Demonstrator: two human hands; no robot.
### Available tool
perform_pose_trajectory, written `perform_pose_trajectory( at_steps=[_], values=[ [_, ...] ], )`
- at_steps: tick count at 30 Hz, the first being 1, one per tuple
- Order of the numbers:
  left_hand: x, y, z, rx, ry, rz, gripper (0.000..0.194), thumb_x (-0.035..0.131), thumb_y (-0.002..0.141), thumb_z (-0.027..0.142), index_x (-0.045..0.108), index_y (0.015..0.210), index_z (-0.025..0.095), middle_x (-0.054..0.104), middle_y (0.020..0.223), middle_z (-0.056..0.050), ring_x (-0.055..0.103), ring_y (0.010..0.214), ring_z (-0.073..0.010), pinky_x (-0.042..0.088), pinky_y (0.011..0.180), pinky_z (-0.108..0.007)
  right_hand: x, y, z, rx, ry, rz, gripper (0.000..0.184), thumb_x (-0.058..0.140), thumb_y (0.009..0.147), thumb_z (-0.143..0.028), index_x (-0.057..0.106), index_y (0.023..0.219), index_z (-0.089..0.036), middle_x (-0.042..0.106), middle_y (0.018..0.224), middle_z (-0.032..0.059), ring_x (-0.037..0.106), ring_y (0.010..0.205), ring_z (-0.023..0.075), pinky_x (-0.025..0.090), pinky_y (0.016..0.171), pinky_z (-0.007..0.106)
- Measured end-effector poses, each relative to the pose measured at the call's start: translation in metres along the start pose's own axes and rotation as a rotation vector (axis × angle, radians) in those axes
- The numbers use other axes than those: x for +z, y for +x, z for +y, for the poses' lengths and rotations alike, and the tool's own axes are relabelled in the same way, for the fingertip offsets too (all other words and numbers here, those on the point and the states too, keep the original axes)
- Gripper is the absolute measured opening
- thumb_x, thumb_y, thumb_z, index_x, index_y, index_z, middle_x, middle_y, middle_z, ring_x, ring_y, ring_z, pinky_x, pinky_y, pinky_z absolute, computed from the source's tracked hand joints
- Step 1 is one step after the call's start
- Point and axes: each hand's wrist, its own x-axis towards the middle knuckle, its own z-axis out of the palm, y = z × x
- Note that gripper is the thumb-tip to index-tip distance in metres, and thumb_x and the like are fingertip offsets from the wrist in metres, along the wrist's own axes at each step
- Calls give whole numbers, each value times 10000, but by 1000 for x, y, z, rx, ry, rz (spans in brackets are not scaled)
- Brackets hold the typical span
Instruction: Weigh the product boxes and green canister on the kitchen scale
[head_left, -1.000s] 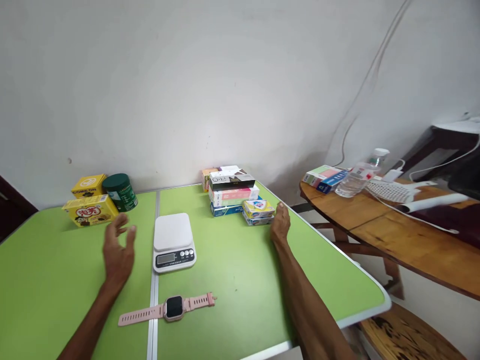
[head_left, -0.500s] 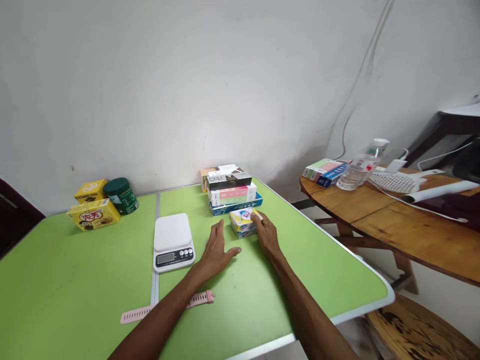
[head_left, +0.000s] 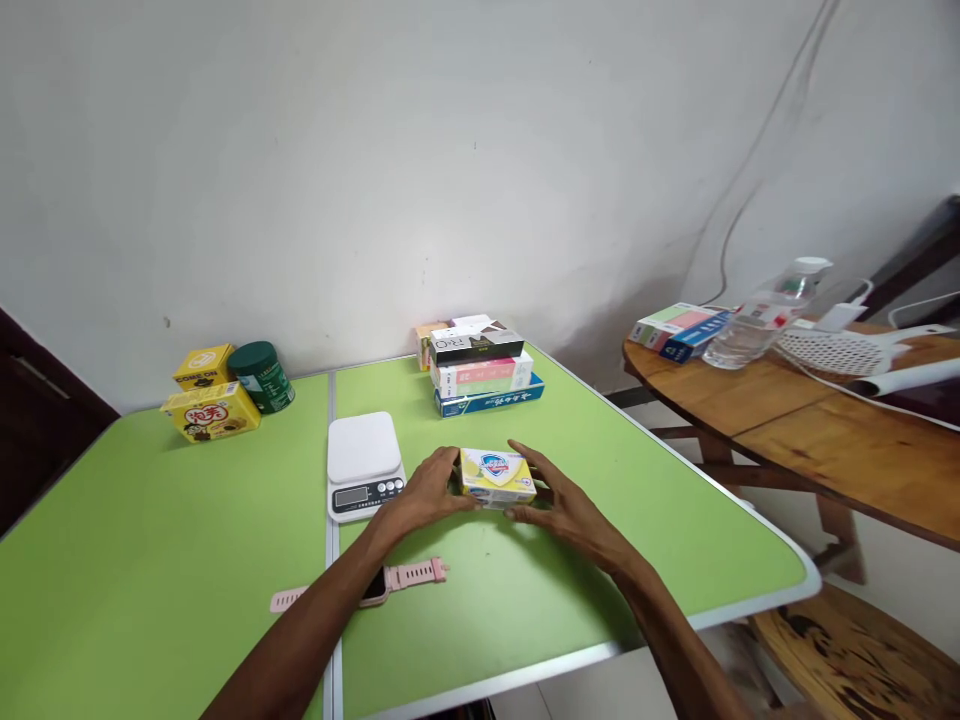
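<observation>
On the green table (head_left: 187,560), toward its near right part, a yellow-and-white soap box (head_left: 496,472) is held by its two ends. Its left end is gripped between the thumb and fingers of the left hand (head_left: 429,492), and its right end is spanned by the curved fingers and thumb of the right hand (head_left: 571,512); whether it is raised off the surface cannot be told. Just beside the left hand, a white kitchen scale (head_left: 364,447) is seen, and a pink watch (head_left: 416,573) is partly covered by the left forearm. Farther back, a black box (head_left: 480,347) is stacked on a pink-and-white box (head_left: 484,376), beneath which a blue box (head_left: 491,399) is laid. At the far left, a green canister (head_left: 264,378) is placed beside two yellow boxes (head_left: 212,412). On a wooden table (head_left: 757,410) to the right, a clear bottle (head_left: 757,322) is seen tilted, near a white perforated scoop (head_left: 832,352).
</observation>
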Motion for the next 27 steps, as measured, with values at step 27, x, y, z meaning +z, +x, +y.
perform_pose_trajectory(
  at_steps=[27],
  values=[
    [-174, -75, -50, -120, 102, 214, 596, 892, 653, 510, 686, 1101, 174, 727, 1036, -61, 639, 886, -224, 524, 795, -351, 162, 118, -50, -256, -265, -383, 711, 891, 671, -276, 630, 1329, -212, 736, 1169, 76, 699, 1051, 265, 586, 915, 416]
  ],
)
